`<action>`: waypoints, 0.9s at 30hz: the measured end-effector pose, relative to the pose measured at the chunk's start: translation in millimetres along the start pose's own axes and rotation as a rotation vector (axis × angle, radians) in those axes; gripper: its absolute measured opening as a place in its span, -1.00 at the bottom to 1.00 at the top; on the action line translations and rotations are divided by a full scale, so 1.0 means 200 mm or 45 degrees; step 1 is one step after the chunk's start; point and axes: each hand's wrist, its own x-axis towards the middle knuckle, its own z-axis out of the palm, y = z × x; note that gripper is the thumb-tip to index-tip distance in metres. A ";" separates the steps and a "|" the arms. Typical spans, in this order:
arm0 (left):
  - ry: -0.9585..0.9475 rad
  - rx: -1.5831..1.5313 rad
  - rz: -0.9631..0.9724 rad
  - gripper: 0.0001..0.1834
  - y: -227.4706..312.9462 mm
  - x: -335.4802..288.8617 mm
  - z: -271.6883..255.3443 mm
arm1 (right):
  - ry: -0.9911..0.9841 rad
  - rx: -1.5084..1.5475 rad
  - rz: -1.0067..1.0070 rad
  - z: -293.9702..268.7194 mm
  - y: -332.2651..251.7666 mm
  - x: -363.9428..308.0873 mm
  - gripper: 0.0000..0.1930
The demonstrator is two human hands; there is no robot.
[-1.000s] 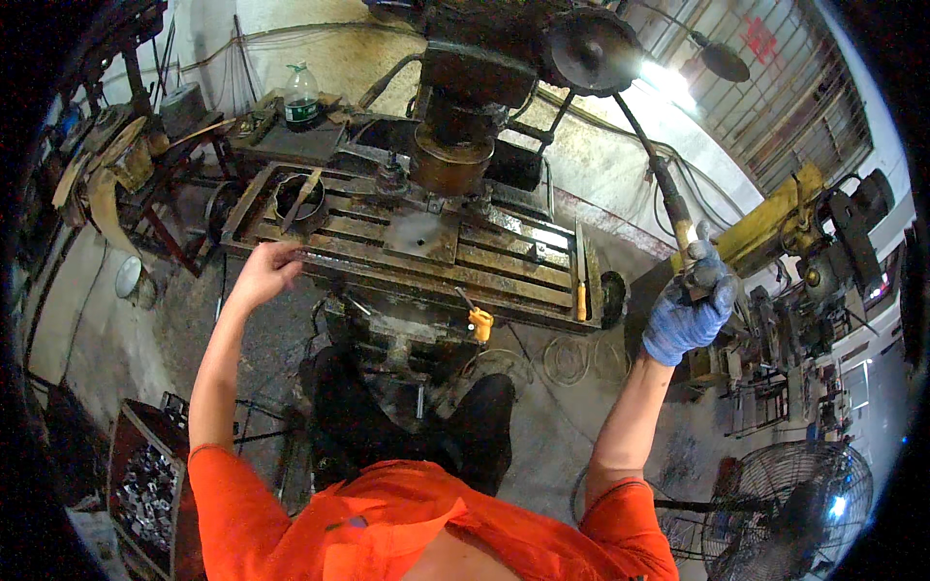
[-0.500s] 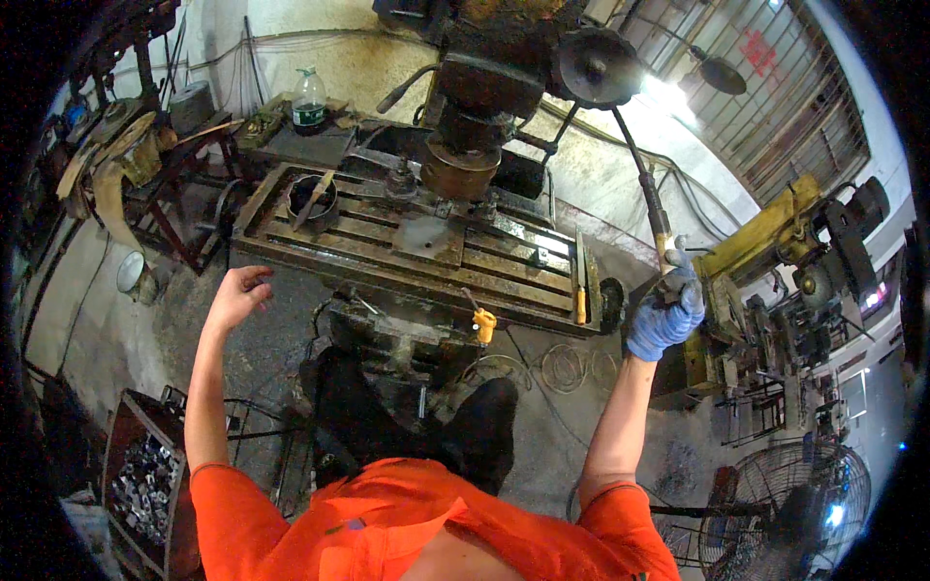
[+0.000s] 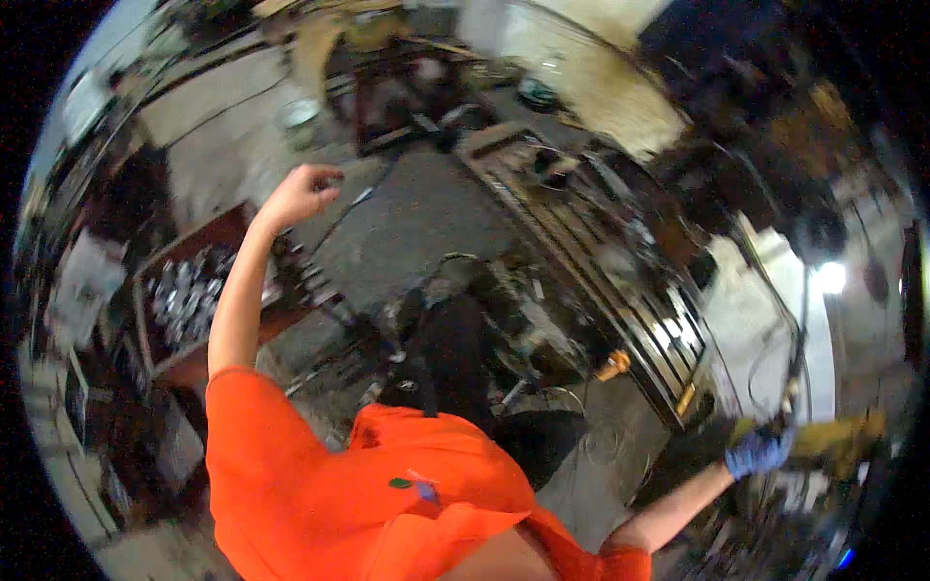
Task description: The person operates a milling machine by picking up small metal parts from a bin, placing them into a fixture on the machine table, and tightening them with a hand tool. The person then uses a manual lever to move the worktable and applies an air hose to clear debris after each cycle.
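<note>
In its blue glove, my right hand [image 3: 759, 452] is closed around the lower end of a dark lever [image 3: 798, 353] on the drilling machine, at the right. My bare left hand [image 3: 302, 196] hangs in the air at the left with loosely bent fingers and nothing in it. Below it stands a bin [image 3: 145, 334] of small metal parts. The machine's slotted metal table [image 3: 542, 225] slants across the middle right. A yellow-handled tool [image 3: 685, 399] lies at its near end, and a yellow air gun [image 3: 613, 366] is at its front edge. Motion blurs the view.
A dark pot [image 3: 550, 167] stands on the table's far end, with a clear bottle [image 3: 538, 92] behind. A white bucket [image 3: 298, 113] sits on the floor beyond my left hand. Yellow machinery [image 3: 848, 436] is beside my right hand.
The view has swung to the left, so the machine and its table now appear further right and slanted. The bin of metal parts has come into fuller view. My right hand stays on the lever.
</note>
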 end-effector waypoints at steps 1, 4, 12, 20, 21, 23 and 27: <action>0.113 0.129 0.025 -0.60 -0.08 -0.07 -0.07 | 0.041 -0.078 -0.032 -0.02 0.03 0.01 -0.75; 0.321 0.420 -0.191 -0.63 -0.32 -0.26 -0.30 | 0.156 -0.407 -0.628 -0.04 0.09 0.04 -0.76; 0.193 0.400 -0.720 -0.49 -0.74 -0.58 -0.20 | 0.387 -0.604 -0.623 -0.03 0.16 0.16 -0.86; 0.143 0.967 -0.752 -0.73 -0.98 -0.55 -0.05 | 0.344 -0.465 -0.893 -0.05 -0.02 0.28 -0.82; 0.075 1.065 -0.751 -0.72 -0.99 -0.54 -0.05 | 0.387 -0.589 -0.828 -0.06 0.00 0.30 -0.82; -0.163 1.189 -0.669 -0.72 -1.03 -0.52 -0.04 | 0.554 -0.918 -0.787 -0.07 0.06 0.38 -0.80; -0.415 1.425 -0.488 -0.76 -1.14 -0.48 -0.01 | 0.356 -0.531 -0.639 -0.18 0.33 0.60 -0.75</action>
